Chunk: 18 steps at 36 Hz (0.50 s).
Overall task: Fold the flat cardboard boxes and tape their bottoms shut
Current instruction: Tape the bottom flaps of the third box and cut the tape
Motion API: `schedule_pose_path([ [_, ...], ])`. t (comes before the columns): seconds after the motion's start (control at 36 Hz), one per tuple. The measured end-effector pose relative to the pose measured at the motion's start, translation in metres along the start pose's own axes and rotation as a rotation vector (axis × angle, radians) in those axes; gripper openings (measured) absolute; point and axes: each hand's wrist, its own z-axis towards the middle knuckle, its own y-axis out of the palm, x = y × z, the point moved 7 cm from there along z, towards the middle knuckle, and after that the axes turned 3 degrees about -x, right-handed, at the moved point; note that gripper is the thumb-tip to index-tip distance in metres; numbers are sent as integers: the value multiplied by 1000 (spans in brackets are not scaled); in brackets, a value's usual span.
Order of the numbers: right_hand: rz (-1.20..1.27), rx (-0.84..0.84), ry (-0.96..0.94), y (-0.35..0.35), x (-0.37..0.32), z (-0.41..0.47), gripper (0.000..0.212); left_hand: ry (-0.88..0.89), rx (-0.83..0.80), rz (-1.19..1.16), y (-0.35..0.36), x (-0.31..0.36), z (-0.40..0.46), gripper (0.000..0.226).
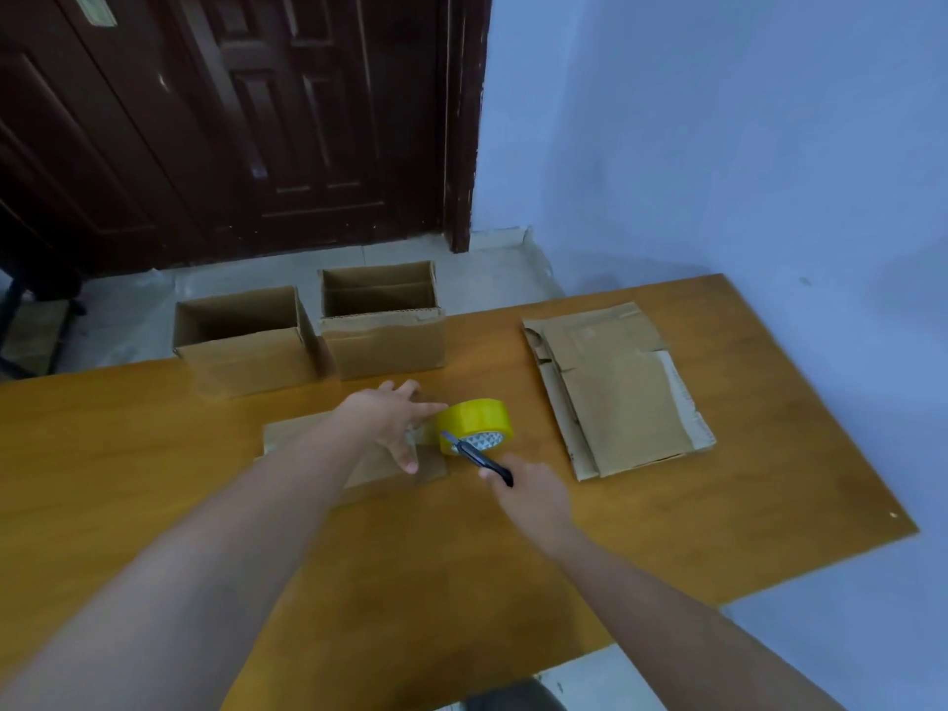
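Left hand: the left hand [395, 418] lies with fingers spread and nearly straight on a cardboard box [359, 454], pressing it down just left of the yellow tape roll [474, 424]; the fingertips reach the roll's near edge.
Right hand: the right hand [528, 492] curls round the dark handle of a utility knife [477, 456], whose blade end points up at the tape roll and meets its lower face.
Tape roll: it stands on edge on the wooden counter [718, 531], touching the right end of the box under the left hand; a short strip of clear tape seems to run from the roll onto that box, though blur makes this hard to judge.
Finished boxes: two open cardboard boxes [246, 341] [382, 320] stand upright side by side beyond the tape roll, at the counter's far edge.
Flat stock: a stack of flattened cardboard boxes [615, 392] lies right of the tape roll, well apart from it.
Backdrop: a dark wooden door [231, 120] and a blue wall [718, 146] rise beyond the tape roll.
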Motion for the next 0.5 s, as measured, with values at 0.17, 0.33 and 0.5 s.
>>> schedule_pose_path([
  [0.17,14,25,23,-2,-15,4,36,10,-8,42,-3,3,3,111],
  [0.33,-78,5,-16,3,-34,12,36,15,-6,53,-5,5,4,111],
  [0.5,-254,-144,-81,24,-26,4,37,25,-6,46,-6,5,4,111],
])
